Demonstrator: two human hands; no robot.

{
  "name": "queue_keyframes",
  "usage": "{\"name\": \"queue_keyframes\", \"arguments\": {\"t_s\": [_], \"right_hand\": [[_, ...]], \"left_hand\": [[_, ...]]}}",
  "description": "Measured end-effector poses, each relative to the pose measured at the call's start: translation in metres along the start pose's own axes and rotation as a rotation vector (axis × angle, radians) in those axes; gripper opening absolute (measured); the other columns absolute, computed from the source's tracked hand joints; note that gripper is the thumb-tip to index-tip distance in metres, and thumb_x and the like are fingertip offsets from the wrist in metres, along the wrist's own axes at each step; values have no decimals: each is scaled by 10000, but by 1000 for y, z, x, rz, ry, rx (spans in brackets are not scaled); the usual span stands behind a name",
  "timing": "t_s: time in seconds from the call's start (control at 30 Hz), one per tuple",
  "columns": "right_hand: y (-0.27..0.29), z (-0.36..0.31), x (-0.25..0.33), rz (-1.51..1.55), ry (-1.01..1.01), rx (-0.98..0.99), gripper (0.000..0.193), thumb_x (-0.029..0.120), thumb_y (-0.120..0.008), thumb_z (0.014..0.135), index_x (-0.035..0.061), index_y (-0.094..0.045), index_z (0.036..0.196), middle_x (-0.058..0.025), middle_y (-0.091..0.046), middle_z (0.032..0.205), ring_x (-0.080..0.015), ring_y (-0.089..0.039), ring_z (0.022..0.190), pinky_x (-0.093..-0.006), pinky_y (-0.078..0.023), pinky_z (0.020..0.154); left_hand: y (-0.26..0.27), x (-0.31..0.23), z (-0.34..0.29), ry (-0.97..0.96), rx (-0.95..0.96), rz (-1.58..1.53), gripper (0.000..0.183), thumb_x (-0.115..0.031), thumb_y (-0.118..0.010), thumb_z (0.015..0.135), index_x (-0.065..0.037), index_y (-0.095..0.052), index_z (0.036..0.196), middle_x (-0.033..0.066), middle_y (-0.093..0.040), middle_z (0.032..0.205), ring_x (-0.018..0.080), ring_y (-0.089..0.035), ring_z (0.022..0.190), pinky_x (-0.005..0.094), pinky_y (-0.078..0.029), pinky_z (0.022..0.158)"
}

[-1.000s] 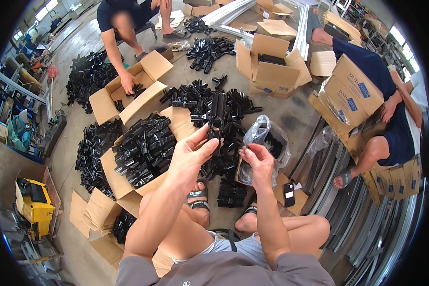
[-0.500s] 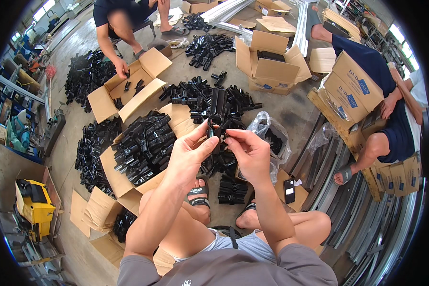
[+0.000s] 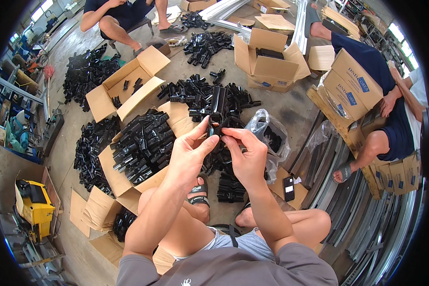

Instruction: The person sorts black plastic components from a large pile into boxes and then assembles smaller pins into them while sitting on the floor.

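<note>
My left hand grips a glossy black pipe-like fitting near its lower end, between thumb and fingers. The fitting stands upright in front of a heap of similar black parts. Close beside it, my right hand is closed in a pinch, its fingertips against the fitting's near end. Whatever small thing sits between those fingertips is hidden. To the right lies a clear plastic bag with small black pieces inside. Below the hands, several black fittings are stacked on the floor.
An overfilled carton of black fittings stands at the left, below a wide open carton holding a few pieces. Black piles surround them. A phone rests on cardboard. Long metal profiles lie at right. Co-workers sit at upper left and right.
My right fingertips have moved left against the fitting's end; a small light piece seen there before is now covered. The upper-left co-worker's hand has withdrawn from the open carton.
</note>
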State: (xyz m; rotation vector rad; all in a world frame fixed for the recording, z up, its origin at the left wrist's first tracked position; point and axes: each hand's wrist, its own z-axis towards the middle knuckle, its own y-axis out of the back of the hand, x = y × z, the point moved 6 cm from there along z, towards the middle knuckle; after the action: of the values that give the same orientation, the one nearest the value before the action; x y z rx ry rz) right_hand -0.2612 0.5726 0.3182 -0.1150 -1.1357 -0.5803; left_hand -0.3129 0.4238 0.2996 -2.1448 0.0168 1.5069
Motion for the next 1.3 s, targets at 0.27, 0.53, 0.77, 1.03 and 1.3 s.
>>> {"name": "queue_keyframes", "arguments": {"t_s": [0.27,0.53,0.77,1.03,1.3], "right_hand": [[-7,-9,-27,433,-254,-12,176,-26,-739,944,-22,-753,1119,-67,-761,1040,-93,-693,922,-235,-559,825],[-7,-7,-28,474,-243,11,201,-17,-737,954,-20,-751,1154,-59,-749,1057,-87,-686,939,-225,-549,831],[-10,-12,-32,456,-298,-13,189,-2,-728,967,-24,-743,1154,-61,-749,1051,-93,-688,931,-229,-551,831],[-14,-17,-34,239,-288,-125,136,68,-715,992,-26,-735,1088,-78,-747,970,-109,-688,856,-254,-543,762],[-7,-11,0,-89,13,-99,120,95,-643,1018,-13,-690,1042,-140,-667,901,-280,-668,754,-379,-516,681]], "left_hand": [[-1,-1,-1,-9,3,23,625,-111,-760,974,-100,-511,1547,7,-743,1161,46,-626,1018,241,-486,959],[-2,-2,-2,-29,5,54,624,-113,-751,980,-105,-504,1553,14,-739,1154,46,-621,1019,239,-486,949],[-5,-4,-3,-44,-4,100,483,-62,-706,995,-35,-591,1463,20,-714,1242,59,-637,1090,251,-494,1006],[-8,-3,-4,-55,9,43,560,-47,-716,985,-33,-528,1513,38,-725,1219,71,-647,1064,256,-505,985],[-7,-1,-3,-33,6,-1,611,-27,-711,986,-43,-481,1553,48,-732,1206,74,-655,1030,254,-520,961]]}}
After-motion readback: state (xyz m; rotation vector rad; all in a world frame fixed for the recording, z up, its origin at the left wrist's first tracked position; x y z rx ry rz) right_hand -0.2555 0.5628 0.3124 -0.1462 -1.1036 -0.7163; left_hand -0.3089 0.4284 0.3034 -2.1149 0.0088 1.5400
